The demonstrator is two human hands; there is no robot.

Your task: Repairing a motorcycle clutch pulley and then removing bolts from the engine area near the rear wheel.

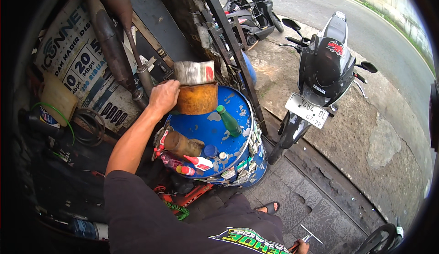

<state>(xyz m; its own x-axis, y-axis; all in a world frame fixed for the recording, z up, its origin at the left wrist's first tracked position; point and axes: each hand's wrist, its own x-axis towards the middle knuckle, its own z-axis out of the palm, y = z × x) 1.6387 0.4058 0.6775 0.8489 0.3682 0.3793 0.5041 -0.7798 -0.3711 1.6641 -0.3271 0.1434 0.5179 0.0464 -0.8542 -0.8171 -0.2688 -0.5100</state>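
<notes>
My left hand point(165, 96) grips the upper edge of a rusty orange-yellow container point(197, 99) over the top of a blue drum point(228, 153). A crumpled paper-like piece point(194, 72) sits on that container. My right hand point(302, 247) is at the bottom edge, closed on a pliers-like metal tool point(305, 239), with a thin T-shaped rod point(312, 234) beside it. On the drum are a green bottle point(228, 121), a brown metal can point(177, 144), a blue cap point(211, 151), a red-and-white squeeze bottle point(201, 163) and several small red bottles point(171, 160).
A black-and-white motorcycle point(327, 66) stands on the pavement to the right, scooters point(247, 20) further back along the road point(375, 16). At left, exhaust pipes point(107, 43) lean on a sign board point(77, 62) near hoses and jugs point(57, 98). A red metal tool point(192, 194) lies below the drum.
</notes>
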